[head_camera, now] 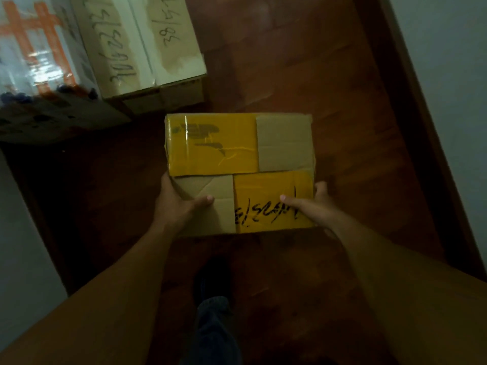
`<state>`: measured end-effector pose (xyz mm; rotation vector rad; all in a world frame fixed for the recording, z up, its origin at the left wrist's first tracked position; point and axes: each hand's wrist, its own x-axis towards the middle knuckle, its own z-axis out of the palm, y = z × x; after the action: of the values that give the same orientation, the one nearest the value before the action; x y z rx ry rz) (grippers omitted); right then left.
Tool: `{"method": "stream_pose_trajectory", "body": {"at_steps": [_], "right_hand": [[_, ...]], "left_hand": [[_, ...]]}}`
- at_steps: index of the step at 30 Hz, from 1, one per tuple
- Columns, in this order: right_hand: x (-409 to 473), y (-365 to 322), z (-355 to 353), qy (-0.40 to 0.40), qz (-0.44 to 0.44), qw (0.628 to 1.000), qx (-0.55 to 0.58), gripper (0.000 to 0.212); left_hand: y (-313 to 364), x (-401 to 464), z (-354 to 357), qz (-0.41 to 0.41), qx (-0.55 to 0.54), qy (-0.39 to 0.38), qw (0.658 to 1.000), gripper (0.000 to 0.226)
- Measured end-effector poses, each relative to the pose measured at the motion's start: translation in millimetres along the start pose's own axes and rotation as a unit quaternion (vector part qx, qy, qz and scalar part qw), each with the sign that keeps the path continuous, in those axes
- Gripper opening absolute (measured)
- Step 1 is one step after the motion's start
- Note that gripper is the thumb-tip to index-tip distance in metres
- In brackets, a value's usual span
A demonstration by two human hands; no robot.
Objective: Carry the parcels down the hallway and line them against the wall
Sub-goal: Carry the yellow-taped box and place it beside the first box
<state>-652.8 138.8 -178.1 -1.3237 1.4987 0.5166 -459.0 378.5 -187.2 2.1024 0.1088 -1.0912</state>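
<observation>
Both bare forearms reach out from the near edge and meet at a cardboard parcel (238, 172), held in the air over the dark wooden floor (303, 61), about in the middle of the view. Its top is closed with wide yellow tape in two patches, one at the far left and one at the near right, with plain brown flaps showing between them. Black handwriting runs across the near yellow patch, and a dark smudged mark sits on the far one; neither can be read.

The left hand (181, 204) takes the near left edge, thumb lying flat on the top, the other fingers hidden under or behind the side. The right hand (312, 204) takes the near right edge in the same way, thumb on the yellow tape. Each grip is clamped on the parcel.

Under the parcel, a dark shoe (213, 275) and a trouser leg are faintly visible in the shadow. At the far left, on the floor, stands a pale box (147, 46) with handwritten numbers, and just left of it another box (37, 43) with orange stripes, blurred and cut off by the frame. A light wall (448, 61) runs along the right side.
</observation>
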Motion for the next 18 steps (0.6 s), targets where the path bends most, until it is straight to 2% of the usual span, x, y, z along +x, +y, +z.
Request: {"method": "stream_pose_trajectory", "body": {"at_steps": [8,12,16,18], "right_hand": [[-26.7,108.8,-52.2,0.012,0.059,0.989,0.138,0.098],[-40.1,177.8,-91.6,0.047,0.079,0.972,0.216,0.081],[-53.8,257.4,-140.4,0.078,0.102,0.954,0.272,0.108],[-59.6,300.7,-161.7,0.105,0.120,0.941,0.299,0.112]], "left_hand": [[34.6,-33.2,74.3,0.075,0.109,-0.092,0.987,0.109],[57.8,-55.5,145.5,0.151,0.170,-0.134,0.965,0.104],[68.9,-86.4,235.4,0.207,0.212,-0.191,0.936,0.104],[68.5,-105.2,283.4,0.236,0.231,-0.207,0.921,0.107]]}}
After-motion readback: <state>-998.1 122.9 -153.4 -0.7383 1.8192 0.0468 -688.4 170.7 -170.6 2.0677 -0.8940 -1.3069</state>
